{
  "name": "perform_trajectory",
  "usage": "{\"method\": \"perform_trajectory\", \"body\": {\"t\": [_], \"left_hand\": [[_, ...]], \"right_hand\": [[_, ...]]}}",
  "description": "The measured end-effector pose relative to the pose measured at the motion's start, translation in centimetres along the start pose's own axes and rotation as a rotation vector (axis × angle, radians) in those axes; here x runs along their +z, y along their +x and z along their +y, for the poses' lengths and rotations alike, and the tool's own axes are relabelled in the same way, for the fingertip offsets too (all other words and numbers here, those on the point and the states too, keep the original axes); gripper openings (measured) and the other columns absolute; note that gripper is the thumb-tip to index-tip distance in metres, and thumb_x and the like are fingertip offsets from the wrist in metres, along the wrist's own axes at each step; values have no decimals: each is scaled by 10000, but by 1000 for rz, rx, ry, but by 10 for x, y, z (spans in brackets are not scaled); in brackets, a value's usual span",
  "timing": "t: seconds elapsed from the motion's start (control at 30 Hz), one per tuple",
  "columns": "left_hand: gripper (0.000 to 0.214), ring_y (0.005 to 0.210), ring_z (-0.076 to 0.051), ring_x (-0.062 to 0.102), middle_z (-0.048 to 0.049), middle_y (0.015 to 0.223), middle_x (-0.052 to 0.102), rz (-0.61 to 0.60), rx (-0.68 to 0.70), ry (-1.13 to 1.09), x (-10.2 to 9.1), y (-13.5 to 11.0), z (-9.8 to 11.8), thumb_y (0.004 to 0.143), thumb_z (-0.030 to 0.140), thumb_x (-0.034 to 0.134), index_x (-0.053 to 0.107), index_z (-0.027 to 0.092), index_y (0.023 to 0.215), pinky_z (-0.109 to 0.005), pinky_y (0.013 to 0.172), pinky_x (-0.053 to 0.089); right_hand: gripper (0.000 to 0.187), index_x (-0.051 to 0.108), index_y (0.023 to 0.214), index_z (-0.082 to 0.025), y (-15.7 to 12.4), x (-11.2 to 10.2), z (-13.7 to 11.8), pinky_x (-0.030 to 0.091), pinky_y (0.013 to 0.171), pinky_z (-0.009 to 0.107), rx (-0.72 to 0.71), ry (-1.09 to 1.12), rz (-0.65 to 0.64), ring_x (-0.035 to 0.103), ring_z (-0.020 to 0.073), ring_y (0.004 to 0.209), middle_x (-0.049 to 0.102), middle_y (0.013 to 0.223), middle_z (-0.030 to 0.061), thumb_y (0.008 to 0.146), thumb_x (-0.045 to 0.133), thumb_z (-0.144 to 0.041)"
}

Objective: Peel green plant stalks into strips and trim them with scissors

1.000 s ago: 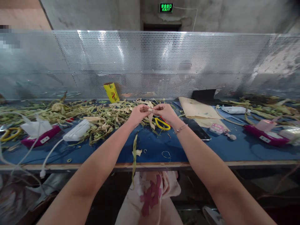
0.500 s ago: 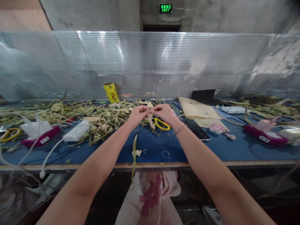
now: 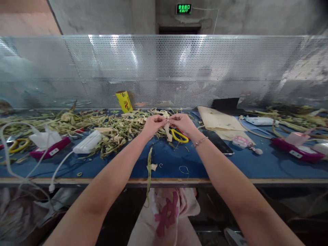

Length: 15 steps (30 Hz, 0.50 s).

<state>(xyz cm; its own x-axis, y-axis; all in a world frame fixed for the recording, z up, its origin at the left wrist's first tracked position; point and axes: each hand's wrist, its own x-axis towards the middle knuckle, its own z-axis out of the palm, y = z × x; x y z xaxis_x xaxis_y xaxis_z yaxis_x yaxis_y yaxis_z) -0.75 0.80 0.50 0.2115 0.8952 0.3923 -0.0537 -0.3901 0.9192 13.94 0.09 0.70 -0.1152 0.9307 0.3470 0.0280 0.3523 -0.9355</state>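
Observation:
My left hand [image 3: 152, 125] and my right hand [image 3: 182, 123] meet above the blue table [image 3: 230, 164], fingers pinched together on a small pale plant piece [image 3: 167, 129] whose peeled strip hangs down between them. Just behind them lies a heap of green and pale husk strips [image 3: 112, 128]. Yellow-handled scissors [image 3: 178, 135] lie on the table under my right hand. A long green strip [image 3: 148, 171] hangs over the table's front edge below my hands.
A perforated metal screen [image 3: 164, 68] walls the back of the table. On the left are a pink tissue pack [image 3: 47, 148], a white charger [image 3: 87, 143] with cable and more scissors [image 3: 16, 145]. A phone [image 3: 220, 141], brown paper [image 3: 217, 121] and a pink box [image 3: 297, 150] lie right.
My hands stay pinched together on the plant piece, fingers working slightly. The view has shifted a little to the left, so everything sits slightly further right.

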Motion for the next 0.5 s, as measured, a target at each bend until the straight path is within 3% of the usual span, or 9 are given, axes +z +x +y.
{"method": "perform_trajectory", "body": {"t": [0.3, 0.5], "left_hand": [[332, 542, -82, 549, 12, 574, 585, -10, -115, -56, 0, -2, 2, 462, 267, 760, 551, 124, 677, -247, 584, 465], [312, 536, -75, 533, 16, 567, 574, -1, -38, -43, -1, 0, 1, 496, 303, 743, 556, 122, 667, -254, 602, 468]], "right_hand": [[283, 628, 609, -148, -2, -1, 0, 472, 673, 289, -26, -64, 18, 547, 105, 592, 608, 614, 13, 461, 748, -357], [254, 613, 632, -179, 1, -1, 3, 483, 673, 279, -8, -42, -26, 569, 116, 619, 622, 640, 15, 570, 683, -415]]}}
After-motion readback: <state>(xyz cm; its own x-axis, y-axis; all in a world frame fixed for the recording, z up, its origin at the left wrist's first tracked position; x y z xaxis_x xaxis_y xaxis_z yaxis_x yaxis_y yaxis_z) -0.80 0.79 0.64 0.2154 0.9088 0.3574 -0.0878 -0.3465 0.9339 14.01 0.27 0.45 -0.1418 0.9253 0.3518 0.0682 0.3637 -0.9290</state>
